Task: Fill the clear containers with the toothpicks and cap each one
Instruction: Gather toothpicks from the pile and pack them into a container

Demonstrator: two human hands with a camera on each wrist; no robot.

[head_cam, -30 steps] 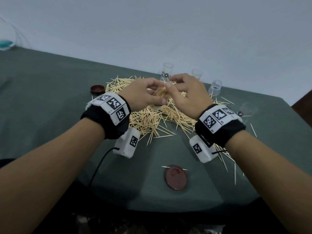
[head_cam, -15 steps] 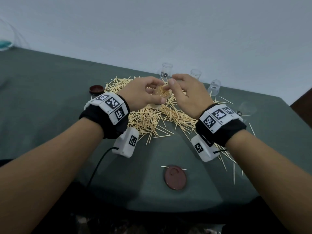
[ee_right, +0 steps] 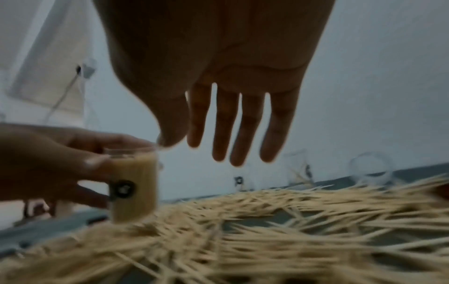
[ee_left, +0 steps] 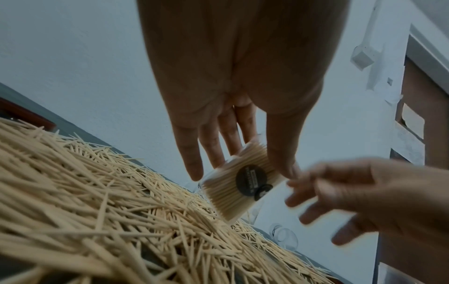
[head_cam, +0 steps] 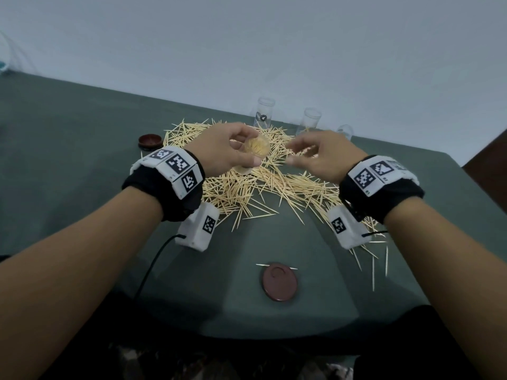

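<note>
My left hand (head_cam: pixel 241 152) grips a clear container (head_cam: pixel 256 145) packed full of toothpicks, thumb on one side and fingers on the other. It holds the container just above the loose toothpick pile (head_cam: pixel 247 187), open mouth up. The left wrist view shows the container (ee_left: pixel 233 194) tilted, with a black round label. My right hand (head_cam: pixel 295 152) hovers a short way right of the container, empty, with relaxed fingers. In the right wrist view its fingers (ee_right: pixel 226 134) hang straight beside the container (ee_right: pixel 136 188). A brown cap (head_cam: pixel 279 281) lies on the table near me.
Three empty clear containers stand at the table's far edge: one (head_cam: pixel 265 111), a second (head_cam: pixel 311 120) and a third (head_cam: pixel 345 131). A dark cap (head_cam: pixel 150 140) sits left of the pile. Stray toothpicks (head_cam: pixel 373 259) lie at the right. The green table (head_cam: pixel 82 133) stretches away left.
My right hand has pulled away from the container's mouth to the right and let its fingers relax. My left hand still holds the full container in about the same place.
</note>
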